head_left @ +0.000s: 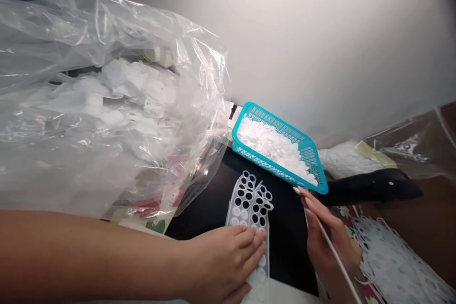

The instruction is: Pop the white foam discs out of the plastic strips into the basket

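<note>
- White plastic strips [245,199], approx. two side by side, are lying lengthwise on the black mat [288,242], round holes showing at the far end, filled circles nearer the hand.
- L hand [231,259] is pressing down on them, fingers stretched out and close tog., palm down; it's resting on top, not pinching.
- R hand [329,232] is gripping a thin white stick [337,256], fingers closed round it, just right of the mat's middle, apart from the strips.
- Small white tip [296,191] is poking out by the R fingertips, near the basket's lower edge.
- Turquoise basket [313,154] is sitting beyond the strips, slanting away, holding lots of small white discs [274,145].
- Big clear bag [117,19] is bulging on the left, w/ whitish pcs. [135,85] showing through.
- Black long obj. [377,187] is lying right of the basket; can't tell what it is.
- Holey white pile [395,256] is spreading at lower R, partly over a patterned cloth [345,213].
- Pale wall [320,33] is rising behind.
</note>
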The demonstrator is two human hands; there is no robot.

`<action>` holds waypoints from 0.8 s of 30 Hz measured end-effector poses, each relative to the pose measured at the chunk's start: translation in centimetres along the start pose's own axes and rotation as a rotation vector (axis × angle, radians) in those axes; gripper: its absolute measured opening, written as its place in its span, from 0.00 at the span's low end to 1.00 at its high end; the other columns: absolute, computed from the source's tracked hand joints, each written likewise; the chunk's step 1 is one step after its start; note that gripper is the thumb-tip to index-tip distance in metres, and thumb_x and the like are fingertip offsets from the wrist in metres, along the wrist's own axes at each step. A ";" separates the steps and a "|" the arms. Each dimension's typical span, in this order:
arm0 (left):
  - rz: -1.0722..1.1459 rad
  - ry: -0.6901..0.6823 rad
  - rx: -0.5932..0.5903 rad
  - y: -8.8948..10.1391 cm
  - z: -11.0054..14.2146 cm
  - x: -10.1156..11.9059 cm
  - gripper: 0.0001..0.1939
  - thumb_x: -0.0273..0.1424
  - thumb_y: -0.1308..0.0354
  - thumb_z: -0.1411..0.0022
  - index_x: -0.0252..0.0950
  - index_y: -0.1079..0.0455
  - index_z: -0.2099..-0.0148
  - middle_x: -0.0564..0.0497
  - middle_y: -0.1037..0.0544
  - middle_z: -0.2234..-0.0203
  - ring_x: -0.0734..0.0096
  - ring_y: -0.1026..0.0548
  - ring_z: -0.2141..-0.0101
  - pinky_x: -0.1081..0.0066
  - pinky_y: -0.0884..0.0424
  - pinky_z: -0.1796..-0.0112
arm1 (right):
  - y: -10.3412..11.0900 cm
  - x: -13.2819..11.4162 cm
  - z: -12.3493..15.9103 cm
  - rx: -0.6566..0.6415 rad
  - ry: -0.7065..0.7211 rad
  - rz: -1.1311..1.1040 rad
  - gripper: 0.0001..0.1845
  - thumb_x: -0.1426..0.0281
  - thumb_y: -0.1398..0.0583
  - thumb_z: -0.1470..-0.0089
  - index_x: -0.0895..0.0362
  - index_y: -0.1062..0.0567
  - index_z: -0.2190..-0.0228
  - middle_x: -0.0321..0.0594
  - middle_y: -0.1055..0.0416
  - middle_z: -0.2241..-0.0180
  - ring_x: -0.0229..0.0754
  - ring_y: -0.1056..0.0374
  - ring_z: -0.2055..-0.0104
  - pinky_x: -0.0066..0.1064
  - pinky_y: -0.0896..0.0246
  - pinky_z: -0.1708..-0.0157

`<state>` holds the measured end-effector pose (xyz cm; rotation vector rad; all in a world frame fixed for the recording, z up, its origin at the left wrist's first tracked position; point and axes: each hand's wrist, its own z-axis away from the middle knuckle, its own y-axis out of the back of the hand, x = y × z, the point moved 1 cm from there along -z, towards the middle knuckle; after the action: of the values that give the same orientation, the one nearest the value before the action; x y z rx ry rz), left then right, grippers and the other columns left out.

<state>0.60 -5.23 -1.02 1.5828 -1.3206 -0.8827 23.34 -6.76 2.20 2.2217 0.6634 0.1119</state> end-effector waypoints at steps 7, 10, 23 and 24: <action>0.029 0.007 0.062 -0.8 -0.2 0.6 0.24 0.35 0.55 0.33 0.21 0.33 0.45 0.40 0.23 0.55 0.57 0.27 0.54 0.61 0.38 0.47 | -3.0 -0.7 0.6 -0.498 0.270 -0.318 0.25 0.78 0.47 0.37 0.54 0.39 0.40 0.46 0.32 0.44 0.43 0.35 0.42 0.34 0.29 0.48; 0.039 0.020 0.073 -1.0 -0.3 0.8 0.24 0.36 0.54 0.34 0.20 0.33 0.45 0.39 0.23 0.56 0.57 0.27 0.55 0.61 0.37 0.48 | -3.8 -0.4 1.4 -0.548 0.224 -0.387 0.27 0.79 0.47 0.38 0.53 0.41 0.39 0.47 0.33 0.43 0.44 0.35 0.42 0.34 0.29 0.49; 0.037 0.006 0.064 -0.9 -0.1 0.7 0.23 0.33 0.57 0.33 0.21 0.33 0.47 0.39 0.24 0.57 0.56 0.27 0.56 0.59 0.37 0.48 | -3.2 0.0 2.1 -0.618 0.177 -0.447 0.29 0.79 0.46 0.39 0.50 0.41 0.39 0.43 0.35 0.41 0.42 0.38 0.40 0.32 0.33 0.46; 0.041 0.008 0.064 -0.9 -0.1 0.7 0.22 0.33 0.57 0.33 0.21 0.33 0.48 0.39 0.24 0.58 0.56 0.27 0.57 0.59 0.37 0.49 | -3.2 0.0 2.1 -0.624 0.172 -0.446 0.29 0.79 0.46 0.39 0.50 0.41 0.39 0.43 0.35 0.41 0.42 0.37 0.40 0.32 0.32 0.46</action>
<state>1.20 -5.88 -1.81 1.6006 -1.3831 -0.8155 22.60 -6.43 -1.59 1.4448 1.0402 0.2465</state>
